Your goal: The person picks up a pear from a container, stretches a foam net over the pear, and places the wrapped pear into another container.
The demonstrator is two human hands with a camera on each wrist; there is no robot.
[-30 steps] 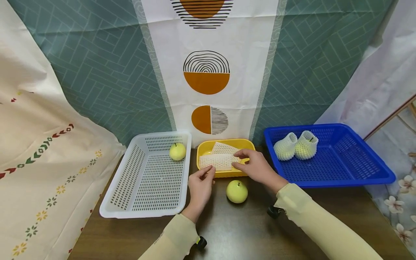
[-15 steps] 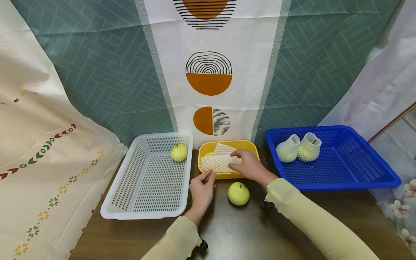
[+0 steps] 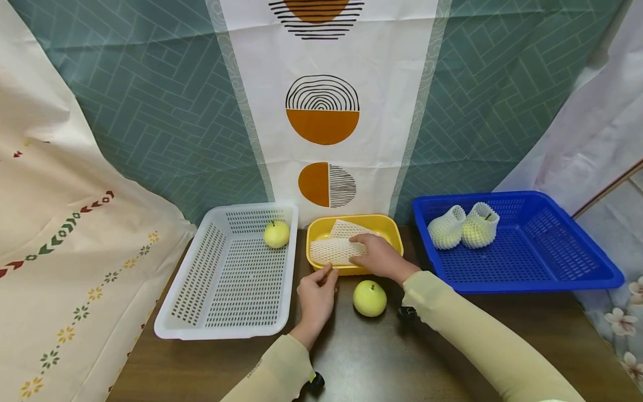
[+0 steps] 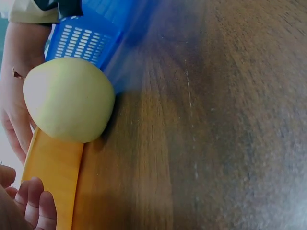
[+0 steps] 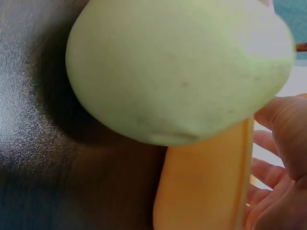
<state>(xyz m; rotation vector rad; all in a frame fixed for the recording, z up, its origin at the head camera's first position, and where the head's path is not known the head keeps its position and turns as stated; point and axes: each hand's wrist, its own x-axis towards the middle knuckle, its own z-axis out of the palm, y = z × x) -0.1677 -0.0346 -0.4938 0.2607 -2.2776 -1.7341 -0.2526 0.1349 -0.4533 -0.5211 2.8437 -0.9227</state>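
White foam fruit nets (image 3: pixel 329 251) lie flat in a small yellow tray (image 3: pixel 393 228), one overlapping another. My right hand (image 3: pixel 380 257) reaches over the tray's right side, thumb and fingers spread apart, fingertips at the upper net's right end. At the tray's front rim is my left hand (image 3: pixel 316 298), its fingers loosely bent and the thumb near the index fingertip. Nothing shows in it in the left wrist view, where part of the hand (image 4: pixel 29 208) is cut off. A bare yellow-green pear (image 3: pixel 369 298) stands on the table between my forearms, touched by neither hand.
On the left, a white perforated basket (image 3: pixel 221 329) contains one bare pear (image 3: pixel 277 234). A blue basket (image 3: pixel 542 282) on the right holds two pears in foam nets (image 3: pixel 479 226). Patterned cloth (image 3: pixel 321 178) hangs behind the brown table (image 3: pixel 361 363).
My right hand has slid left along the upper net, its thumb and fingers staying apart. The left hand has drawn slightly back toward me. The pears and baskets remain in place.
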